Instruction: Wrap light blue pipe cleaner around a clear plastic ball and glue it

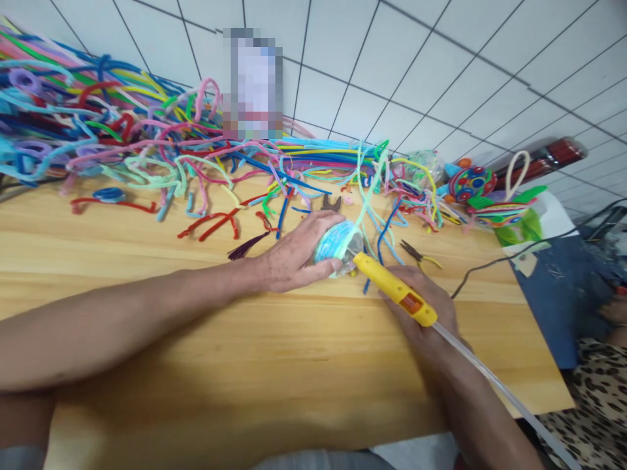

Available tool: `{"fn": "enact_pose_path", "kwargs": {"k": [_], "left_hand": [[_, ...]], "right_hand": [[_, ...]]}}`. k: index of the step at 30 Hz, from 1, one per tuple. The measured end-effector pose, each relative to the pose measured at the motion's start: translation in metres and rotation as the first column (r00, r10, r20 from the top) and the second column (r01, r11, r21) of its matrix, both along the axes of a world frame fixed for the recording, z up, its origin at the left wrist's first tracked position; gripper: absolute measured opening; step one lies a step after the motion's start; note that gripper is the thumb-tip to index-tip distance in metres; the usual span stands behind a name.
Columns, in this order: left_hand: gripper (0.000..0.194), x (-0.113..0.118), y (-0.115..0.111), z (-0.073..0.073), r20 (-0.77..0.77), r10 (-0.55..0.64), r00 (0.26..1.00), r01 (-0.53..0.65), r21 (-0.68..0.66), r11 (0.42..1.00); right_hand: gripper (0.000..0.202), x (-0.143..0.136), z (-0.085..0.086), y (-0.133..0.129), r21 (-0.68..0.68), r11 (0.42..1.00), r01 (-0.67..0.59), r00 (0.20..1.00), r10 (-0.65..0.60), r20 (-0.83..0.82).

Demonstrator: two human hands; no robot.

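Observation:
My left hand (298,254) is closed around a small rounded piece (336,241) wrapped in blue and pale green pipe cleaner, with a clear part at its right side. A loose pale green pipe cleaner (375,186) rises from it toward the back. In my right hand (426,307) is a yellow hot glue gun (392,287), its nozzle at the clear side of the piece. A long translucent glue stick (494,378) sticks out of the gun's rear. My right fingers are partly hidden behind the gun.
Pipe cleaners (122,130) in many colours heap along the back left. Pliers (332,203) lie behind the piece, and yellow-handled pliers (421,256) to its right. A purple tassel (247,247), a decorated ball (473,185) and a black cable (519,251) are on the table (245,372). Someone in leopard print (595,398) is at right.

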State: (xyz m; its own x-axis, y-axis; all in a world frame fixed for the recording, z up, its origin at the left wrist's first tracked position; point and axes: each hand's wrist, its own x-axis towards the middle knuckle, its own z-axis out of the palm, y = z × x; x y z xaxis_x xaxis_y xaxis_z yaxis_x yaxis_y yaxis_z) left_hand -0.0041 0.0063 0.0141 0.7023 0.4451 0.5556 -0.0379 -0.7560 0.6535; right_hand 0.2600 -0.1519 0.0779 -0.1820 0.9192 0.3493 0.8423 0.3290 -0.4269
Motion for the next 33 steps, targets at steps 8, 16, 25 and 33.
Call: {"fn": "enact_pose_path", "kwargs": {"k": [8,16,25,33], "left_hand": [[0.069,-0.0009,0.0004,0.0006,-0.042,0.013,0.999,-0.012,0.022,1.000],[0.070,-0.0007,-0.0001,0.0002,-0.031,0.010,0.999,-0.009,0.019,1.000],[0.069,-0.0010,0.0001,0.0013,-0.040,0.006,0.999,-0.006,0.010,1.000],[0.069,-0.0008,0.0004,0.0009,-0.026,0.007,1.000,-0.006,0.020,1.000]], "right_hand": [[0.014,-0.0033,0.0020,0.0019,0.072,0.997,0.000,1.000,0.002,-0.020],[0.019,-0.0030,0.0011,0.0009,0.087,0.995,-0.057,0.998,0.059,-0.021],[0.018,-0.0041,0.0030,-0.0005,0.090,0.995,-0.038,0.999,0.039,-0.017],[0.016,-0.0049,0.0016,-0.0014,0.071,0.997,-0.028,0.999,0.031,-0.033]]}}
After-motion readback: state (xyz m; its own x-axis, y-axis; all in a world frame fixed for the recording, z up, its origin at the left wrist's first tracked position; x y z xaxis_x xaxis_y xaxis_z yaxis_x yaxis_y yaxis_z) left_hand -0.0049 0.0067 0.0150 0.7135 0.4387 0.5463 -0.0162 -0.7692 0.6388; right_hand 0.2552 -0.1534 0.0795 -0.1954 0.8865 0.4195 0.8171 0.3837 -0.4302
